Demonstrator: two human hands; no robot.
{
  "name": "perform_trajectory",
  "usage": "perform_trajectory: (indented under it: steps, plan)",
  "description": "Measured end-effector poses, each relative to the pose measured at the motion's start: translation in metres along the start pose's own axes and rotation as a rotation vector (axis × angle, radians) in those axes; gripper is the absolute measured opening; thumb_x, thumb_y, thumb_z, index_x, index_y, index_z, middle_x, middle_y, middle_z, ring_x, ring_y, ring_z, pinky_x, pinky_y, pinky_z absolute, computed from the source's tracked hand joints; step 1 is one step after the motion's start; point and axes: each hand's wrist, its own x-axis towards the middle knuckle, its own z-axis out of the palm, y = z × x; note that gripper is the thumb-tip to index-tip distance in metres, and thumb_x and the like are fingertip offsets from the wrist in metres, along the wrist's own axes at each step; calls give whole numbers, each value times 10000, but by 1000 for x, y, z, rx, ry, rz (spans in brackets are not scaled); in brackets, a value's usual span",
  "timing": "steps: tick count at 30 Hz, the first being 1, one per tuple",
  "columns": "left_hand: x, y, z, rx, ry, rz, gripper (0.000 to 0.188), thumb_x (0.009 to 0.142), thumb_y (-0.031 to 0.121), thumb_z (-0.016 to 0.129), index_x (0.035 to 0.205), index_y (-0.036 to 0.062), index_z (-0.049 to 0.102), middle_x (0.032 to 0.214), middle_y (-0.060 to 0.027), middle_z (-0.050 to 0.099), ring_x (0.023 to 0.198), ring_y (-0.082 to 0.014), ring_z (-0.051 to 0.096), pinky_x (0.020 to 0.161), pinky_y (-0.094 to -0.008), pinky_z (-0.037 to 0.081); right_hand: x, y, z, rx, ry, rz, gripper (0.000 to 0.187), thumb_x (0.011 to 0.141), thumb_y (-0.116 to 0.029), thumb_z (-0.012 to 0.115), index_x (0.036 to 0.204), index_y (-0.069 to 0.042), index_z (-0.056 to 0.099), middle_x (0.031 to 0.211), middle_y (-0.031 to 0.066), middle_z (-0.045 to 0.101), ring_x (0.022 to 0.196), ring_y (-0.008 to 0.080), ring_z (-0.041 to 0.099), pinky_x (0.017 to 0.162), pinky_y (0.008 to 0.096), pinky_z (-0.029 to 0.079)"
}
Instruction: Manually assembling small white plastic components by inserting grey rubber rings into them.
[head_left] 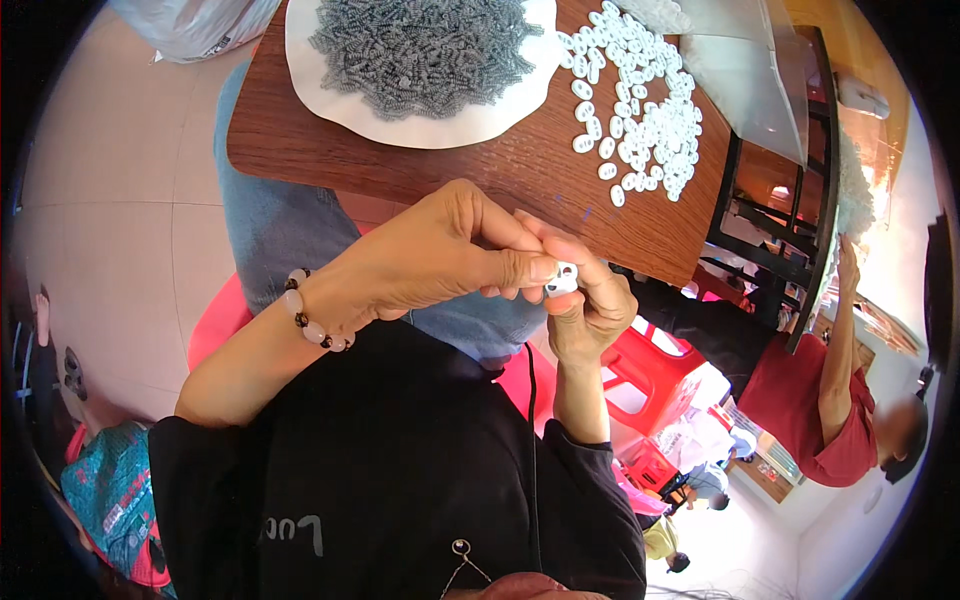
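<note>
In front of my body, over the table's near edge, my two hands meet around a small white plastic piece with two dark holes (563, 280). My left hand (445, 245), with a beaded bracelet at the wrist, pinches it from the left between thumb and fingertips. From the right, the thumb and fingers of my right hand (597, 305) grip the same piece. Fingers cover part of it. Beyond my hands, many similar white oval pieces (655, 130) lie loose on the brown table (480, 170). A white wavy-rimmed dish (420, 135) holds a heap of small grey metal springs (420, 55).
Clear plastic bags (745, 85) lie at the table's far right. Red plastic stools (650, 375) stand to the right, where a person in a red shirt (810, 410) reaches toward another table. A patterned teal bag (110, 495) sits at lower left.
</note>
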Motion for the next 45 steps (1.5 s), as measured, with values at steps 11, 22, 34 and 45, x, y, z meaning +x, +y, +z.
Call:
perform_trajectory:
  steps: [11,22,34,45]
  plan:
    - [0,3,1,-79,11,-14,215,853,200,691,858,-14,715,696,-63,631,619,-78,492,548,-221,383,-2,5,2,70,7,-14,511,872,-279,644,1209,89,532,1138,254,614,1032,305,624,872,358,491]
    - [-1,-6,14,-142,155,18,189,858,176,682,889,-8,717,701,-35,615,609,-50,454,535,-197,351,-14,19,2,157,32,59,577,896,-308,617,1335,20,438,1192,290,565,1104,387,571,949,443,451]
    - [1,-17,26,-202,251,34,229,862,236,671,818,16,720,651,18,592,594,-16,430,523,-185,344,-18,27,10,282,182,46,534,880,-243,645,1313,9,462,1153,247,603,1066,383,595,939,458,467]
    - [-3,-5,20,-81,199,-4,176,856,176,682,848,5,721,655,17,569,589,-31,433,525,-195,330,-9,12,0,377,86,151,497,835,-200,699,1235,50,544,1159,242,608,1017,244,623,880,345,494]
